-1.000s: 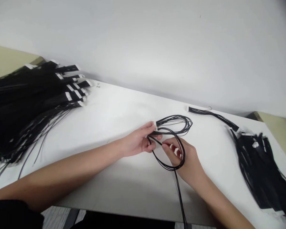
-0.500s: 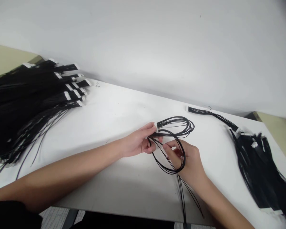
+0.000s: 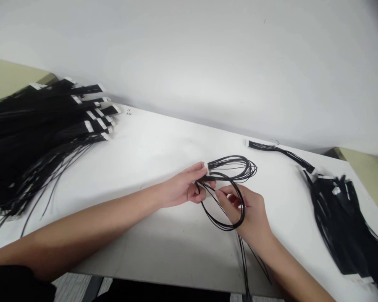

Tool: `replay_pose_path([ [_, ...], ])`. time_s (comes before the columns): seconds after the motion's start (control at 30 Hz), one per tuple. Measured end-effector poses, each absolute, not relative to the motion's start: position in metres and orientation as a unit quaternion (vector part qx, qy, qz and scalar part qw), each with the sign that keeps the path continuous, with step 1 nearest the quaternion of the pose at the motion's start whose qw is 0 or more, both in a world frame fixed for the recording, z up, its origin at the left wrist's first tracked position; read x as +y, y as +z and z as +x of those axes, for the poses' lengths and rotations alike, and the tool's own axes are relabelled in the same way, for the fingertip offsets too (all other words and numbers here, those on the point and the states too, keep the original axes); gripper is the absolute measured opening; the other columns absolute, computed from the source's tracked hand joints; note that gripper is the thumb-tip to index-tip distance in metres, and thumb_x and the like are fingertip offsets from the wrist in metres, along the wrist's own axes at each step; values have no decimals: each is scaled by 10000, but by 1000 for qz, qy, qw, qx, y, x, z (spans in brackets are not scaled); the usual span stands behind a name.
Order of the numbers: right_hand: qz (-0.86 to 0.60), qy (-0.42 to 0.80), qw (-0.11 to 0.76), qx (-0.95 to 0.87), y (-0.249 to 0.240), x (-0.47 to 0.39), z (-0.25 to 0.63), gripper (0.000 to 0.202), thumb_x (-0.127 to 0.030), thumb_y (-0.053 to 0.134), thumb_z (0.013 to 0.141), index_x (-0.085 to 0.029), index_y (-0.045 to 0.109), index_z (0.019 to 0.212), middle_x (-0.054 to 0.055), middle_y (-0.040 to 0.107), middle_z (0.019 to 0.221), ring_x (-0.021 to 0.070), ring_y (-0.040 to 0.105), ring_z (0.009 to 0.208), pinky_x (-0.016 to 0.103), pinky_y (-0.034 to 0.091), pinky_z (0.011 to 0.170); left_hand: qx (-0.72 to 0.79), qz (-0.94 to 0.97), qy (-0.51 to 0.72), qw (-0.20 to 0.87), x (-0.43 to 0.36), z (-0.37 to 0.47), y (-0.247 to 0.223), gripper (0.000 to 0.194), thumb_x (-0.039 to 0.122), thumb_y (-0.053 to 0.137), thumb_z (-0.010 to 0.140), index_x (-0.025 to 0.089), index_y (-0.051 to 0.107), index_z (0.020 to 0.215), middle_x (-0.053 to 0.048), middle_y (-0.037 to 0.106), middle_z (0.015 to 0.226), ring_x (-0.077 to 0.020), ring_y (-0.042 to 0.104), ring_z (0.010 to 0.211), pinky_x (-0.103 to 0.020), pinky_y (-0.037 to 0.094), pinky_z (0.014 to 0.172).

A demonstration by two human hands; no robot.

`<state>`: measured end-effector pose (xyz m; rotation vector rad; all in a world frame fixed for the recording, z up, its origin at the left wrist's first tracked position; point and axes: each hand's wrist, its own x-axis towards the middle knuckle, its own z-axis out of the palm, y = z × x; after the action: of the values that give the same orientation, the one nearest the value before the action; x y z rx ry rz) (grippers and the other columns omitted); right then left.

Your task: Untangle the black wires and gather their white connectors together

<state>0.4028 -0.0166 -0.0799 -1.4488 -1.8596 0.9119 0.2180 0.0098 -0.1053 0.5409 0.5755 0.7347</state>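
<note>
My left hand (image 3: 192, 181) is closed on a black wire harness (image 3: 234, 179), thumb beside its white connector (image 3: 207, 168). Its wires bend round in a loop to the right of the connector and come back under my fingers. A second, larger loop hangs below, passing over my right hand (image 3: 244, 205). Thumb and forefinger of the right hand are pinched on thin black wires just below the connector. Loose wire ends (image 3: 245, 264) trail down past the right wrist to the table's front edge. The right hand's other fingers are partly hidden.
A large pile of black wire harnesses (image 3: 44, 126) with white connectors covers the table's left side. More bundled harnesses (image 3: 346, 226) lie at the right, with one single harness (image 3: 277, 150) stretched near the back edge. A white wall (image 3: 189, 63) rises behind the white table (image 3: 151, 147).
Both hands stay almost where they were with the same grip. The loose wire ends below the right hand have swung slightly to the right.
</note>
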Motion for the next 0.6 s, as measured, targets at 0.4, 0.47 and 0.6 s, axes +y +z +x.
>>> replay_pose_path([
  [0.4,-520,327,260,-745,-79,-15,408,173,-313,574,864,-189,647,767,1,609,627,111,511,525,218,404,484,273,271,356,852,10,219,-105,262,385,498,915,202,329,834,10,599,810,-51,464,408,-193,261,411],
  [0.47,-525,350,246,-735,-78,-15,407,197,-330,558,872,-189,626,754,-1,597,614,111,508,528,211,388,469,269,275,355,852,9,219,-105,262,388,501,913,202,331,839,11,597,808,-50,462,407,-194,258,411],
  [0.6,-526,372,231,-729,-77,-14,406,210,-335,540,880,-187,612,750,-1,595,617,109,495,531,203,361,452,268,277,356,851,9,219,-105,258,385,489,919,201,330,834,11,592,809,-51,464,411,-195,252,418],
])
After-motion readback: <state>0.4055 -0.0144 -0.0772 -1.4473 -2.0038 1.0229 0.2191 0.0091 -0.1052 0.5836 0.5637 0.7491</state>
